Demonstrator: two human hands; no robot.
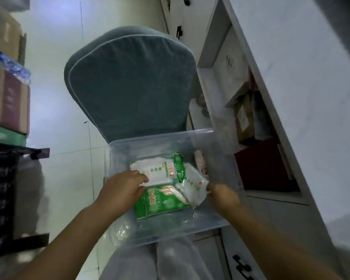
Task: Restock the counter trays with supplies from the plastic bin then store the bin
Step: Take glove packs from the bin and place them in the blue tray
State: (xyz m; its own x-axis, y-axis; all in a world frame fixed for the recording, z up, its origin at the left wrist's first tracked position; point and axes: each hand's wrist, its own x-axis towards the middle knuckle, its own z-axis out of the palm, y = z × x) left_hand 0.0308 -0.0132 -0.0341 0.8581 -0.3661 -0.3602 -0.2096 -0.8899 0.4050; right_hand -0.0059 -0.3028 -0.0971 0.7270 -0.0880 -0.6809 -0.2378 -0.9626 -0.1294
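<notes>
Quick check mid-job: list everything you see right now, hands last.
plastic bin: one, clear, just before the chair
packets: at least three, green and white, inside the bin
chair: one, grey-blue, behind the bin
cabinet: one, white, open, right side
red box: one, dark red, inside the cabinet
cartons: several, brown and green, stacked far left
left hand: grips a packet in the bin
right hand: pinches a white packet's edge

Bin point(117, 158): clear, colourless. White packet point(158, 170), in left hand point(121, 188) grip: green band. Green packet point(160, 205), below that grip: white figure. Whitish packet point(192, 190), in right hand point(220, 196) pinch: probably orange marks. Chair point(129, 83): grey-blue, pale piping.
</notes>
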